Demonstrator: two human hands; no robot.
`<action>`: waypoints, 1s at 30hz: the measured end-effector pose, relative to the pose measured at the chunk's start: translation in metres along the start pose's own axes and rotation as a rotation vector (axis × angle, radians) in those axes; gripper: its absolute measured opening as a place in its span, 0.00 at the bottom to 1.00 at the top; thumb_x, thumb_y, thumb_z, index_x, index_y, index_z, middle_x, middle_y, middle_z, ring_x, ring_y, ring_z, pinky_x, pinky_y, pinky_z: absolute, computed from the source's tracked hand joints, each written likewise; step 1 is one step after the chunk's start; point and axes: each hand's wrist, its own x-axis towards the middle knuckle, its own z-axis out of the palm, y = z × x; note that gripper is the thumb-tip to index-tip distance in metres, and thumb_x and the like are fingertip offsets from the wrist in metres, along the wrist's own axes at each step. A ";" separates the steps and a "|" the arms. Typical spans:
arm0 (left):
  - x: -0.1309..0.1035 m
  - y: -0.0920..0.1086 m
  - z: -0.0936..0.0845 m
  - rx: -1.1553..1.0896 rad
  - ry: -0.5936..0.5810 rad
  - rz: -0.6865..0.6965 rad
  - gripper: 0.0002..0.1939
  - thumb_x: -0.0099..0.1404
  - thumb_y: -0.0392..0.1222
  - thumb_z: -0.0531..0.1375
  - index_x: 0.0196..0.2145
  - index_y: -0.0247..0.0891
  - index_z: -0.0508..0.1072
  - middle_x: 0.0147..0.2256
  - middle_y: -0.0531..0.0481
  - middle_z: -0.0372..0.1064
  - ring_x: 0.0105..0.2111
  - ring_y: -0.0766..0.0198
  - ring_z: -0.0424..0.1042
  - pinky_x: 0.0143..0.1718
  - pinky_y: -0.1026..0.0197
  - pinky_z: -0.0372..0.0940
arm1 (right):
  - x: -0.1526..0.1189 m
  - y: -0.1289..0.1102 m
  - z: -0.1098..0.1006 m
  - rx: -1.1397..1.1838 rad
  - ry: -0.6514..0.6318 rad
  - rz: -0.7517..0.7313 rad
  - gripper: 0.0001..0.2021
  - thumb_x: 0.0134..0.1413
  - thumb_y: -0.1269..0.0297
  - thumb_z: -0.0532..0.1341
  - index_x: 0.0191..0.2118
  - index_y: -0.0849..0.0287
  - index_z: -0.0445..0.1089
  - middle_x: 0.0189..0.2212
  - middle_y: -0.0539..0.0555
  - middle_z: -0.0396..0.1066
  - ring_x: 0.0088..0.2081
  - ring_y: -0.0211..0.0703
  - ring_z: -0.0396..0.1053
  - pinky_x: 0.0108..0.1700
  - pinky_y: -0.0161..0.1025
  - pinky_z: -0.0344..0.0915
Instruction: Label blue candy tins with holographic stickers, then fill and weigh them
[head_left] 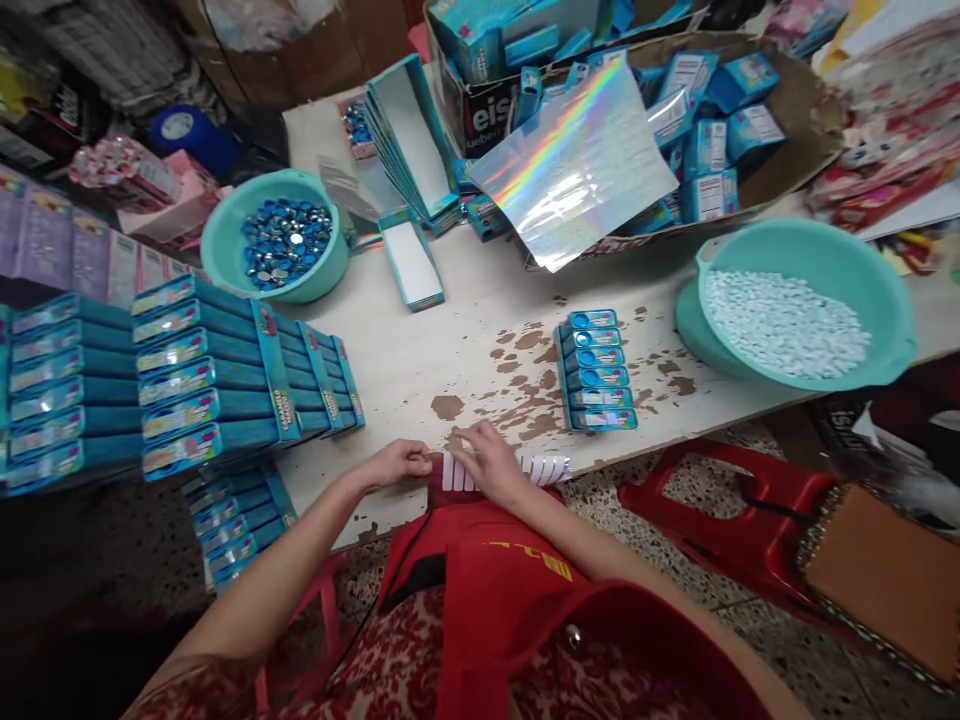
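Observation:
At the table's front edge my left hand [399, 463] is closed in a pinch beside a row of white strips [546, 467]; what it holds is too small to make out. My right hand [487, 462] lies over the middle of the strips, thumb and fingers drawn together near their left part, and it hides some of them. The strips rest on the red apron at the table edge. Beyond my right hand, a blue tray of several small blue boxes [598, 370] stands on the worn white table [465, 340].
Stacked blue boxes [176, 390] rise at the left. A teal bowl of blue gems [217, 250] sits behind them, and a teal bowl of white pieces [694, 330] at the right. Cartons with a shiny sheet [577, 170] stand at the back. A red stool [720, 530] is at the lower right.

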 end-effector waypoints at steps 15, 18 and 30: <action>0.011 -0.022 0.033 -0.336 0.266 -0.078 0.17 0.47 0.54 0.60 0.22 0.35 0.66 0.18 0.55 0.62 0.20 0.69 0.64 0.22 0.67 0.60 | 0.007 -0.016 0.038 -0.284 -0.281 -0.076 0.04 0.55 0.68 0.61 0.37 0.58 0.71 0.38 0.59 0.68 0.42 0.49 0.63 0.41 0.43 0.64; 0.018 -0.024 0.036 -0.322 0.306 -0.093 0.15 0.48 0.52 0.59 0.22 0.35 0.66 0.17 0.56 0.61 0.19 0.70 0.62 0.21 0.67 0.58 | 0.008 -0.018 0.039 -0.196 -0.299 -0.060 0.02 0.55 0.70 0.60 0.32 0.57 0.69 0.33 0.56 0.69 0.38 0.47 0.65 0.39 0.41 0.63; 0.010 0.044 0.055 -0.073 0.278 0.345 0.16 0.58 0.52 0.57 0.35 0.36 0.71 0.34 0.48 0.73 0.34 0.63 0.70 0.36 0.62 0.64 | 0.012 -0.023 -0.036 0.555 0.138 0.406 0.08 0.51 0.58 0.60 0.28 0.57 0.65 0.24 0.47 0.68 0.26 0.37 0.66 0.31 0.34 0.62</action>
